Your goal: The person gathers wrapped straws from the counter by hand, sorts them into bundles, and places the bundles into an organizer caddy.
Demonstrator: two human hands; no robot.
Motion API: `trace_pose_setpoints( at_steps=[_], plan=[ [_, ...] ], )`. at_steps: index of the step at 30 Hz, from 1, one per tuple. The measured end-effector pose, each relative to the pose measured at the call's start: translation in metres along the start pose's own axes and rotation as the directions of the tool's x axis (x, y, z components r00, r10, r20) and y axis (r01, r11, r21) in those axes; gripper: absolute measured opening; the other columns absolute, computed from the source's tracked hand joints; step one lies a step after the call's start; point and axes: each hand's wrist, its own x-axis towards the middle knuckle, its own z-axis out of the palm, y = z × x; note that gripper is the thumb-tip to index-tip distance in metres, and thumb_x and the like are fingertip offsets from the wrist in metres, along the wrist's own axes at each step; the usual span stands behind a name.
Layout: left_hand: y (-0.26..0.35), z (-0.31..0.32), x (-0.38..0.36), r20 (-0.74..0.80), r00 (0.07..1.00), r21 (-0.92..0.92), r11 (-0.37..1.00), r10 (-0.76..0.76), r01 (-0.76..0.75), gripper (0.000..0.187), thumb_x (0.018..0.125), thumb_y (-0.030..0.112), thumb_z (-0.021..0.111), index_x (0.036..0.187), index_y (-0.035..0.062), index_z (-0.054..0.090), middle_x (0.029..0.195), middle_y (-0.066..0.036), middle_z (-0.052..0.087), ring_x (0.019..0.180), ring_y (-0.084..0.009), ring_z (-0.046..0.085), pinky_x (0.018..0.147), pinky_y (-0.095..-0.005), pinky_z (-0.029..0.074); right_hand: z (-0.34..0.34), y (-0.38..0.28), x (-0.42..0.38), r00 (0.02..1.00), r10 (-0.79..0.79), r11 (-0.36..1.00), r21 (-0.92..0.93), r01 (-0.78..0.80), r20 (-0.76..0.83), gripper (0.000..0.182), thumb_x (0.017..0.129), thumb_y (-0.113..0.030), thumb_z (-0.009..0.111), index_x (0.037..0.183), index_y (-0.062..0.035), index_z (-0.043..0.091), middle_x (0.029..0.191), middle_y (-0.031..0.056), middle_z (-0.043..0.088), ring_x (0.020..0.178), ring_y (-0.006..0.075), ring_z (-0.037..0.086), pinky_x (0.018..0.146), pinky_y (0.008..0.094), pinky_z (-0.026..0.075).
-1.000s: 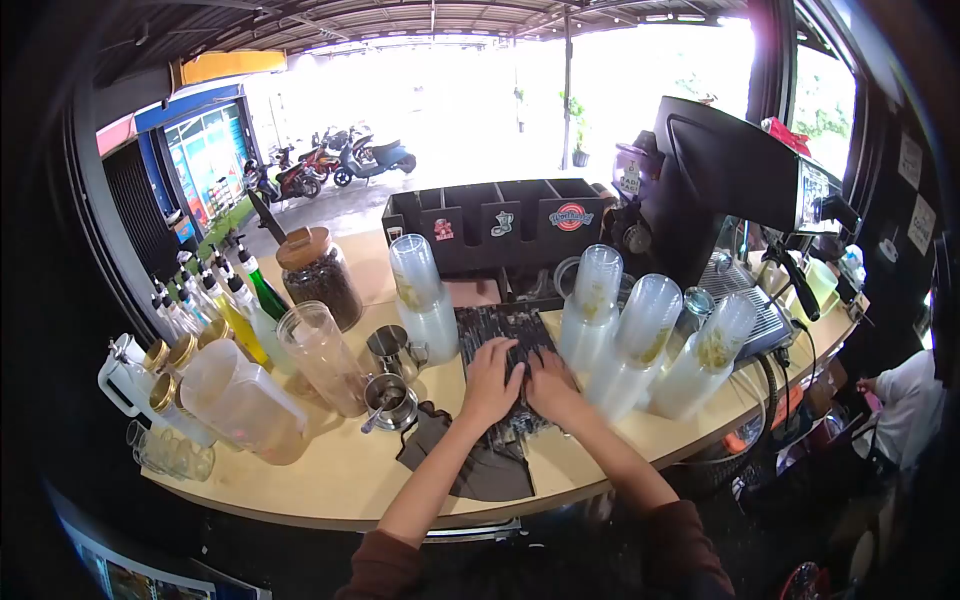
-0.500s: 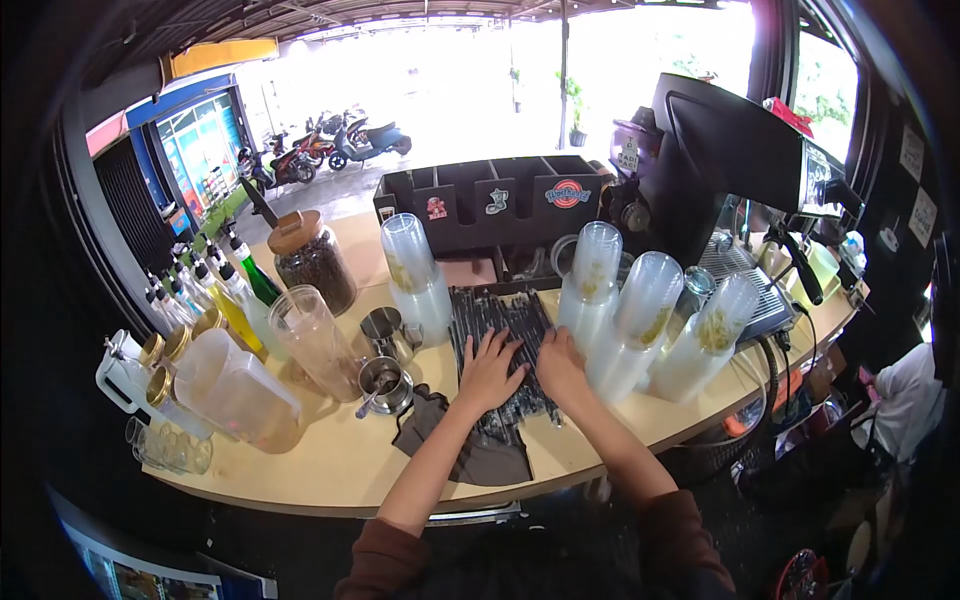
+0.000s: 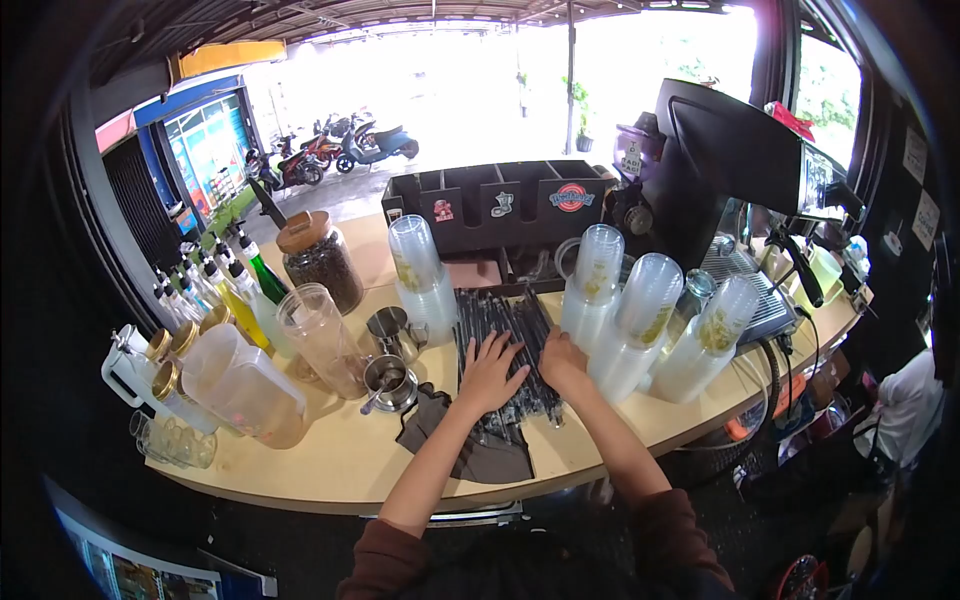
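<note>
A pile of thin black wrapped sticks, seemingly straws [image 3: 500, 310], lies on the wooden counter. My left hand [image 3: 490, 374] rests flat on the pile with its fingers spread. At the pile's right edge is my right hand [image 3: 565, 362], its fingers curled in; whatever they hold, if anything, is hidden. Stacks of clear plastic cups stand on both sides, one on the left [image 3: 425, 285] and others on the right [image 3: 640, 320]. A dark cloth [image 3: 470, 450] lies beneath the pile's near end.
Metal pitchers [image 3: 390, 380], a clear tumbler [image 3: 325, 340], a plastic jug [image 3: 240, 390] and a jar of dark beans [image 3: 320, 265] stand left. Behind the pile is a black organizer [image 3: 500, 210]. A coffee machine [image 3: 740, 160] stands at the right, with a person's white sleeve [image 3: 905, 405] beyond.
The view has shifted slightly, so the counter items appear a little further right. My hands have hardly moved on the pile.
</note>
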Motion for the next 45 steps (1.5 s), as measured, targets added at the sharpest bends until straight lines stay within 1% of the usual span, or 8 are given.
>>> trace_pose_setpoints(
  at_steps=[1, 10, 23, 31, 38, 43, 44, 45],
  plan=[
    [0.0, 0.0, 0.0, 0.002, 1.0, 0.001, 1.0, 0.001, -0.001, 0.047, 0.084, 0.039, 0.044, 0.121, 0.011, 0.045, 0.13, -0.013, 0.036, 0.126, -0.0302, 0.024, 0.102, -0.0502, 0.012, -0.004, -0.002, -0.001, 0.999, 0.024, 0.999, 0.026, -0.025, 0.04, 0.047, 0.069, -0.011, 0.064, 0.106, 0.0029, 0.038, 0.108, 0.021, 0.048, 0.097, 0.0357, 0.053, 0.079, 0.0419, 0.046],
    [0.0, 0.002, 0.0, 0.0, 1.0, 0.015, 1.0, 0.006, -0.006, 0.045, 0.083, 0.038, 0.046, 0.12, 0.0111, 0.045, 0.129, -0.012, 0.037, 0.125, -0.0299, 0.025, 0.102, -0.0503, 0.012, -0.018, -0.001, -0.01, 0.985, -0.133, 0.986, 0.086, 0.143, -0.106, 0.047, 0.07, -0.004, 0.059, 0.11, 0.0017, 0.035, 0.105, 0.0232, 0.048, 0.09, 0.0405, 0.054, 0.075, 0.0438, 0.047],
    [0.021, -0.021, 0.01, 0.0, 0.999, -0.095, 0.994, -0.049, 0.049, 0.046, 0.08, 0.03, 0.052, 0.119, 0.0081, 0.043, 0.127, -0.013, 0.038, 0.124, -0.0292, 0.028, 0.101, -0.0529, 0.014, -0.022, 0.002, -0.003, 0.97, -0.187, 0.963, 0.163, 0.212, -0.157, 0.039, 0.075, -0.009, 0.054, 0.11, -0.0012, 0.037, 0.099, 0.0212, 0.054, 0.089, 0.0384, 0.055, 0.074, 0.046, 0.045],
    [0.024, -0.041, 0.011, -0.19, 0.981, -0.276, 0.961, -0.04, -0.014, 0.038, 0.08, 0.024, 0.054, 0.113, 0.0068, 0.046, 0.119, -0.011, 0.045, 0.115, -0.0274, 0.039, 0.098, -0.0461, 0.024, -0.033, -0.004, 0.003, 0.943, -0.22, 0.896, 0.33, 0.297, -0.249, 0.037, 0.075, -0.003, 0.051, 0.109, -0.0002, 0.037, 0.095, 0.0248, 0.053, 0.087, 0.0434, 0.052, 0.075, 0.0486, 0.041],
    [0.02, -0.049, 0.003, -0.279, 0.959, -0.375, 0.926, -0.058, -0.053, 0.036, 0.079, 0.019, 0.056, 0.111, 0.0045, 0.047, 0.109, -0.013, 0.051, 0.105, -0.0311, 0.047, 0.09, -0.0384, 0.035, -0.021, -0.002, 0.018, 0.913, -0.252, 0.88, 0.316, 0.354, -0.32, 0.036, 0.075, -0.002, 0.051, 0.107, -0.0028, 0.037, 0.089, 0.0252, 0.054, 0.085, 0.0439, 0.052, 0.072, 0.0493, 0.04],
    [0.02, -0.058, -0.004, -0.27, 0.946, -0.599, 0.8, -0.18, -0.019, 0.039, 0.081, 0.017, 0.056, 0.115, 0.0021, 0.043, 0.113, -0.014, 0.051, 0.106, -0.0276, 0.049, 0.091, -0.0352, 0.037, -0.062, -0.02, 0.004, 0.882, -0.314, 0.713, 0.526, 0.464, -0.352, 0.024, 0.075, -0.007, 0.057, 0.094, -0.0002, 0.044, 0.073, 0.0217, 0.055, 0.075, 0.0422, 0.053, 0.066, 0.0444, 0.04],
    [0.023, -0.062, -0.005, -0.275, 0.943, -0.6, 0.8, -0.187, -0.017, 0.039, 0.081, 0.017, 0.056, 0.115, 0.0021, 0.043, 0.113, -0.014, 0.051, 0.106, -0.0276, 0.049, 0.091, -0.0352, 0.037, -0.056, -0.022, 0.01, 0.783, -0.343, 0.655, 0.465, 0.595, -0.519, 0.021, 0.075, -0.011, 0.061, 0.087, -0.0006, 0.048, 0.064, 0.0141, 0.055, 0.059, 0.0296, 0.057, 0.054, 0.0366, 0.044],
    [0.027, -0.069, -0.007, -0.245, 0.946, -0.666, 0.746, -0.212, -0.006, 0.039, 0.083, 0.015, 0.054, 0.118, 0.0029, 0.041, 0.115, -0.013, 0.05, 0.108, -0.0244, 0.047, 0.092, -0.0343, 0.036, -0.068, -0.03, 0.001, 0.782, -0.352, 0.653, 0.464, 0.599, -0.514, 0.021, 0.075, -0.011, 0.061, 0.087, -0.0006, 0.048, 0.064, 0.0141, 0.055, 0.059, 0.0296, 0.057, 0.054, 0.0366, 0.044]
  ],
)
